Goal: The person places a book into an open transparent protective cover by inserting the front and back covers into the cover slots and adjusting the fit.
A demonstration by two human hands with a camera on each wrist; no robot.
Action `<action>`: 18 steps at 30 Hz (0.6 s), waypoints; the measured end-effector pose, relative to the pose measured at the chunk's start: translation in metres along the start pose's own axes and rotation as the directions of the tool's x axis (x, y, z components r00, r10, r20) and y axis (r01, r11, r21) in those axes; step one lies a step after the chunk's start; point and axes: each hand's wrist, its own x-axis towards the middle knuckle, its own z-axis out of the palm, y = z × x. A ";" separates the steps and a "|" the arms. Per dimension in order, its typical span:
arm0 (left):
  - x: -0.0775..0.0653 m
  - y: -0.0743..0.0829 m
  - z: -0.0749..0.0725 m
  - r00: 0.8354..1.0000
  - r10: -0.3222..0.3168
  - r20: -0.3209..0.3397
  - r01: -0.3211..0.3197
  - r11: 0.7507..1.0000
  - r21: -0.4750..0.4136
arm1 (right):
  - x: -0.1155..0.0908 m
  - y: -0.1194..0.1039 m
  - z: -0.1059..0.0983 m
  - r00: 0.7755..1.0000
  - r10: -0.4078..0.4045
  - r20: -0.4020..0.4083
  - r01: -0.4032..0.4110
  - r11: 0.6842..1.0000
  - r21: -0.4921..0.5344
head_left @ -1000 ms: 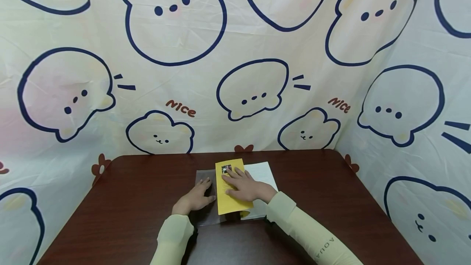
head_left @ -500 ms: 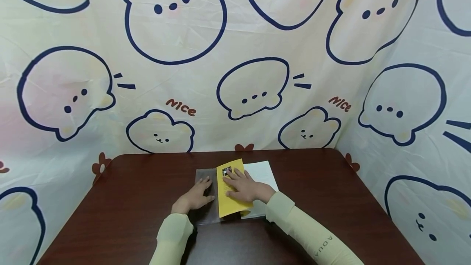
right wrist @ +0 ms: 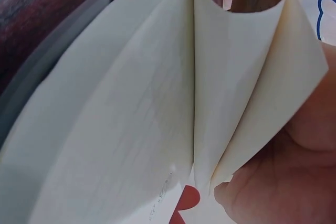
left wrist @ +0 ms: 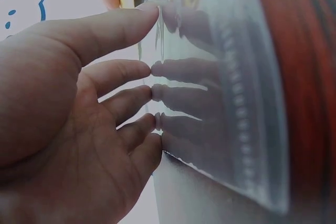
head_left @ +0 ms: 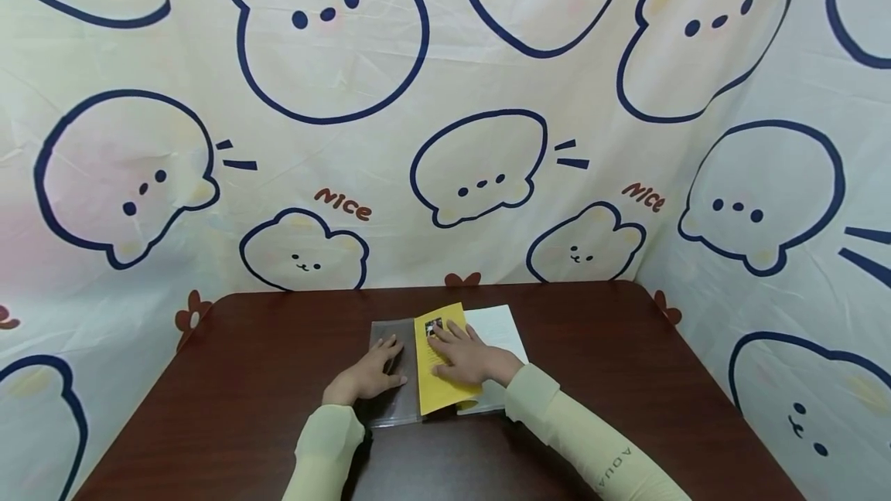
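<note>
A book with a yellow cover (head_left: 436, 393) and white pages (head_left: 498, 325) lies open on the table over a clear plastic book cover (head_left: 402, 408). My left hand (head_left: 367, 374) touches the plastic at its left side. In the left wrist view its fingertips meet their reflections on the glossy plastic sheet (left wrist: 205, 100). My right hand (head_left: 472, 357) rests with spread fingers on the yellow cover, below a small printed picture (head_left: 433, 327). In the right wrist view, a curled flap (right wrist: 236, 72) rises beside the pages (right wrist: 115, 114), partly hiding that hand.
The dark brown wooden table (head_left: 244, 377) extends around the book on all sides. Behind it and to the right hangs a pale cloth (head_left: 390, 161) with cartoon bear outlines, meeting the table's back edge.
The yellow cover's left edge has moved slightly right, showing more of the clear plastic. My right hand has shifted a little right with it; my left hand has stayed nearly in place.
</note>
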 end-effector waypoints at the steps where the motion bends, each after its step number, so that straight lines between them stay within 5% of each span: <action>1: 0.000 0.000 0.000 1.000 0.001 0.000 -0.001 1.000 -0.002 | 0.000 0.000 0.001 1.000 0.001 0.002 -0.001 1.000 -0.006; 18: 0.001 -0.004 0.002 1.000 0.009 0.004 -0.009 1.000 -0.003 | 0.002 -0.001 0.011 1.000 0.021 0.013 -0.021 0.999 -0.044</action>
